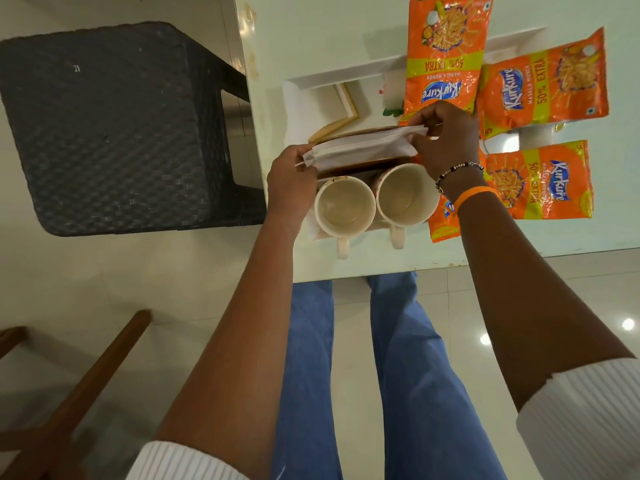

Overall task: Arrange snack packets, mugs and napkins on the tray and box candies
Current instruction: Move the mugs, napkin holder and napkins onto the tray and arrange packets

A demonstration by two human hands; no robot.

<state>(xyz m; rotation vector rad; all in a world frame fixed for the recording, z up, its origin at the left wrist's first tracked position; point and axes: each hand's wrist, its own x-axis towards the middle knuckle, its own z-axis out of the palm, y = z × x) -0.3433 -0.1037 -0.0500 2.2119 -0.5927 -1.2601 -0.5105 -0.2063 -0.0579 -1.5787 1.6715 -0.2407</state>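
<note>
I am holding a stack of white napkins (pixel 360 147) between both hands, above the tray (pixel 349 166). My left hand (pixel 291 178) is pinching the stack's left end, fingers closed on it. My right hand (pixel 446 140) is pinching the right end, fingers closed over the top edge. The stack's long axis is running left to right, with the right end slightly farther from me, and it is standing on edge rather than lying flat.

Two cream mugs (pixel 344 206) (pixel 403 194) are sitting upright side by side just in front of the napkins, touching each other, their handles pointing toward me. They are empty.

Four orange packets are lying flat on the white surface (pixel 329 36). One (pixel 446 53) is lying beyond my right hand, long axis running away from me. A second (pixel 543 84) is lying to its right, long axis left to right. A third (pixel 540 183) is lying right of my wrist, also left to right. A fourth (pixel 441 223) is partly hidden under my right forearm.

A dark stool (pixel 114 129) is standing left of the surface.
</note>
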